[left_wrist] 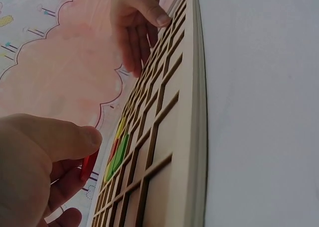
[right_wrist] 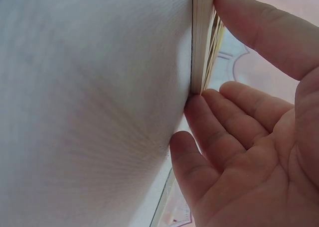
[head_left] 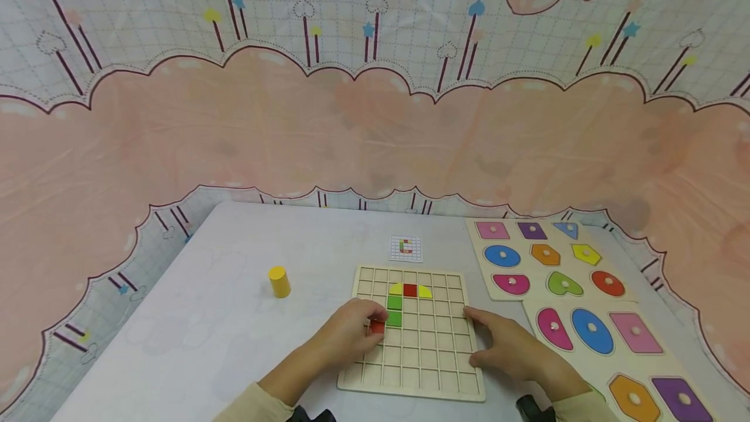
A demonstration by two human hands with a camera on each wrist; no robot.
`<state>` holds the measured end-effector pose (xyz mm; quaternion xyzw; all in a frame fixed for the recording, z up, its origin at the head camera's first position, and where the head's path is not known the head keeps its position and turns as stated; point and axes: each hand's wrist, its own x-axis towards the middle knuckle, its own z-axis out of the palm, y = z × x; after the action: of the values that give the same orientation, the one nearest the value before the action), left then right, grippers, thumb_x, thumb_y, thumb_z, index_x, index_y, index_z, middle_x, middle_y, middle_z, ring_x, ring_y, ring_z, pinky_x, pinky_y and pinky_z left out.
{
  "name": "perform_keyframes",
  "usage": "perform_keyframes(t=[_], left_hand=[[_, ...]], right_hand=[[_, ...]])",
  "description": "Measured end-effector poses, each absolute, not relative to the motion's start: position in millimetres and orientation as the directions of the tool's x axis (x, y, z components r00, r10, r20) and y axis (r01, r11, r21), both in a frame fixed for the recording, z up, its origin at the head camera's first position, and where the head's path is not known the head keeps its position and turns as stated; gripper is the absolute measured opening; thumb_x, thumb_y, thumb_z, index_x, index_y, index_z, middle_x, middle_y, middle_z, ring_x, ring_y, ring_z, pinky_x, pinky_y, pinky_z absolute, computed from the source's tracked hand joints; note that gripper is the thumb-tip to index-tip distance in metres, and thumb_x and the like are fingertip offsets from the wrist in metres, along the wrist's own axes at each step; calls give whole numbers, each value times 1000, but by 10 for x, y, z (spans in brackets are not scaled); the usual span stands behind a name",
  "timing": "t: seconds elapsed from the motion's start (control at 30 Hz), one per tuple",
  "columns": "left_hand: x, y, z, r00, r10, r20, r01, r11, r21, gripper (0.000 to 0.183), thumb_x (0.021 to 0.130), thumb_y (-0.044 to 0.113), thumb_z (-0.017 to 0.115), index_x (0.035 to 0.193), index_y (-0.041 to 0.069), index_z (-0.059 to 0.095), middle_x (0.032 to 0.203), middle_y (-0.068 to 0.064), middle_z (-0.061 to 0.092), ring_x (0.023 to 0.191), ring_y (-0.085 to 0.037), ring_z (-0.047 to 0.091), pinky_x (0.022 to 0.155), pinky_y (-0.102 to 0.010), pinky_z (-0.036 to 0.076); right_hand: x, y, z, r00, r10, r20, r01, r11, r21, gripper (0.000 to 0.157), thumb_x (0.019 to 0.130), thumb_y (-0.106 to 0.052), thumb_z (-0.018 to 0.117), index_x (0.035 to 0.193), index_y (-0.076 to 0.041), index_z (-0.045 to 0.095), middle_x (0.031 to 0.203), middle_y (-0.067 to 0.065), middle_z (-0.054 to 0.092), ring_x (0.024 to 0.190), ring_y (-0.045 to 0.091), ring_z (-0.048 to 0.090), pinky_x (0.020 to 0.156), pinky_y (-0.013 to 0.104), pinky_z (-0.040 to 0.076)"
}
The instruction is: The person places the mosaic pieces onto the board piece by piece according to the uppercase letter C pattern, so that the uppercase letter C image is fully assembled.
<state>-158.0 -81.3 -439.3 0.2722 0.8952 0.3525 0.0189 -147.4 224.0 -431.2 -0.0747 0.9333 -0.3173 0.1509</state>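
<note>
My left hand [head_left: 350, 332] pinches a red tile [head_left: 377, 327] between thumb and fingers, over the left part of a wooden grid board [head_left: 433, 350]. In the left wrist view the red tile [left_wrist: 89, 163] shows edge-on beneath the thumb. Two green tiles [head_left: 394, 310] lie in the grid, one below the other. Above them a row holds a red square tile [head_left: 409, 290] between two yellow tiles with a curved side [head_left: 424, 292]. At the board's right edge rests my right hand [head_left: 510, 344], its thumb and fairly straight fingers touching the rim [right_wrist: 198, 48].
A small card [head_left: 405, 248] with a coloured pattern on a grid lies behind the board. To the left stands a yellow cylinder [head_left: 279, 282]. Two shape-puzzle boards [head_left: 515, 292] with knobbed pieces lie at the right. A patterned cloth [head_left: 375, 135] hangs behind the white table [head_left: 193, 318].
</note>
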Motion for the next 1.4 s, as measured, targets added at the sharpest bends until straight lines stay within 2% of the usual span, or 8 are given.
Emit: perform_keyframes(t=[0.8, 1.4], left_hand=[[-1561, -576, -4482, -873, 471, 124, 447, 675, 587, 20, 84, 13, 78, 102, 12, 72, 88, 13, 60, 82, -6, 48, 73, -23, 46], [-1566, -519, -4492, -877, 465, 119, 442, 683, 582, 19, 84, 15, 79, 102, 12, 72, 86, 14, 59, 82, -6, 48, 74, -24, 45]], right_hand=[[-1473, 2231, -4295, -942, -240, -234, -46, 785, -618, 85, 71, -17, 90, 145, -4, 51, 142, 15, 55, 135, 40, 43, 109, 58, 34], [-1461, 2240, -4311, -944, -245, -222, -50, 771, -635, 83, 71, -14, 90, 144, -5, 52, 141, 14, 55, 135, 40, 44, 109, 58, 34]])
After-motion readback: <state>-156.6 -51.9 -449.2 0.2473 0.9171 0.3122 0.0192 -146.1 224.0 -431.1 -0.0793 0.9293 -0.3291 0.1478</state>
